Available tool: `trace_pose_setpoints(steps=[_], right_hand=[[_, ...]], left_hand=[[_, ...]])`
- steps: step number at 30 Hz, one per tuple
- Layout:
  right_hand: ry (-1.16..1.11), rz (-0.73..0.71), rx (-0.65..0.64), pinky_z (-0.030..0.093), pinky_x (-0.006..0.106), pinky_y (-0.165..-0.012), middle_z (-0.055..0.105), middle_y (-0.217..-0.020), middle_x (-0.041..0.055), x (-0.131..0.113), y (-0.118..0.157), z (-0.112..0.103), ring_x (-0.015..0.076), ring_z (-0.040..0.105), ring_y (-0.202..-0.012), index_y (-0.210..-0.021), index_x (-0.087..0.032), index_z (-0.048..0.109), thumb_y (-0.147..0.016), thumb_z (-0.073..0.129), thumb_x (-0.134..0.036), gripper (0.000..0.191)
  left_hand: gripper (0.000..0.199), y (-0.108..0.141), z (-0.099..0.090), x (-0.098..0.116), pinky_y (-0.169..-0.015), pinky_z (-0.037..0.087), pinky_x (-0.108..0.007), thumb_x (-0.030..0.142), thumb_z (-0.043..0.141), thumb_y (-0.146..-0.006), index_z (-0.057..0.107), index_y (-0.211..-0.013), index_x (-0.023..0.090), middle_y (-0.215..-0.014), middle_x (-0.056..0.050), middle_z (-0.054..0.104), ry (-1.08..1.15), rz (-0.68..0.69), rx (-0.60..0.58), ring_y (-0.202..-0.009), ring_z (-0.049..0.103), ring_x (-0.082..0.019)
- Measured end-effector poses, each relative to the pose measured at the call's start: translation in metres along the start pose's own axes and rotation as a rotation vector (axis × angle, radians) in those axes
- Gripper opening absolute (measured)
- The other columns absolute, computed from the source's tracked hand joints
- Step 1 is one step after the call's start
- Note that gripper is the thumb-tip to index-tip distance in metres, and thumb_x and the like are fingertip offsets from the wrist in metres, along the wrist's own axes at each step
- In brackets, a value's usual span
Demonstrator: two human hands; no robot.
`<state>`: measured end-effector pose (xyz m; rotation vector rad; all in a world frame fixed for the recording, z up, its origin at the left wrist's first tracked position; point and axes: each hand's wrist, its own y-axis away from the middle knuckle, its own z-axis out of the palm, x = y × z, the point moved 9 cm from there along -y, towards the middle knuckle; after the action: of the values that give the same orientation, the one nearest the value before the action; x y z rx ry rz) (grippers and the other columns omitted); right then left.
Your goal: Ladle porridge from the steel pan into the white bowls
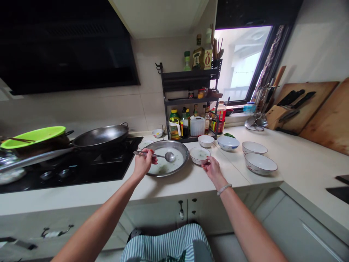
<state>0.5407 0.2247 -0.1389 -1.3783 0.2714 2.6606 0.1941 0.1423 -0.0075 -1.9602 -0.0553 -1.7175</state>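
Gripping a spoon [169,157] in the left hand [145,161], over a metal basin [186,156] of pale liquid [174,166] on the tabletop [231,175]; clasping a filled bowl [195,161] at its near right side with the right hand [212,169]. Seemingly mid-ladling; calling for a level spoon. Cannot tell whether dipping or hovering, nor identify green flecks [163,168].

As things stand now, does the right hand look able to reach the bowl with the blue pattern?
Probably yes: the blue-patterned bowl stands beyond the right hand, a little to its right, with only bare countertop visible between. First, the hand would need to release the filled bowl.
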Motion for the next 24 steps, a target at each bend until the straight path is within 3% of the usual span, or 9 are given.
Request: trace_pose_setpoints(steps=[4,7,14,24], right_hand=[[0.006,0.004,-0.007,0.034,0.018,-0.033,0.055,-0.054,-0.0034,-0.001,0.001,0.001,0.0114,0.050,-0.040,-0.077,-0.023,0.049,-0.064,0.071,-0.033,0.027],[0.007,0.005,-0.011,0.034,0.018,-0.032,0.054,-0.053,-0.0043,-0.002,0.001,0.002,0.0112,0.050,-0.041,-0.076,-0.024,0.049,-0.063,0.072,-0.033,0.028],[0.011,0.006,-0.009,0.033,0.018,-0.032,0.055,-0.052,-0.0040,-0.003,0.002,0.002,0.0116,0.050,-0.039,-0.077,-0.024,0.049,-0.064,0.071,-0.032,0.027],[0.012,0.009,-0.005,0.033,0.018,-0.033,0.055,-0.053,-0.0035,-0.003,0.003,0.002,0.0115,0.051,-0.039,-0.077,-0.023,0.049,-0.065,0.069,-0.032,0.026]], left_hand=[[0.017,0.008,0.001,0.001,-0.041,0.046,-0.021,0.027,0.064,-0.081,0.057,-0.069,0.018,-0.051,-0.002,0.065,-0.119,0.062,-0.096,-0.040,0.062,-0.016],[0.016,0.010,0.000,0.000,-0.041,0.046,-0.021,0.027,0.063,-0.081,0.058,-0.069,0.018,-0.051,-0.003,0.065,-0.131,0.069,-0.102,-0.040,0.063,-0.017],[0.013,0.002,-0.024,-0.006,-0.047,0.054,-0.028,0.022,0.054,-0.083,0.057,-0.072,0.018,-0.049,-0.003,0.064,0.009,-0.081,0.104,-0.044,0.065,-0.020],[0.010,-0.005,-0.040,-0.016,-0.046,0.053,-0.023,0.011,0.055,-0.080,0.055,-0.071,0.013,-0.057,-0.001,0.062,0.216,-0.223,0.273,-0.042,0.061,-0.013]])
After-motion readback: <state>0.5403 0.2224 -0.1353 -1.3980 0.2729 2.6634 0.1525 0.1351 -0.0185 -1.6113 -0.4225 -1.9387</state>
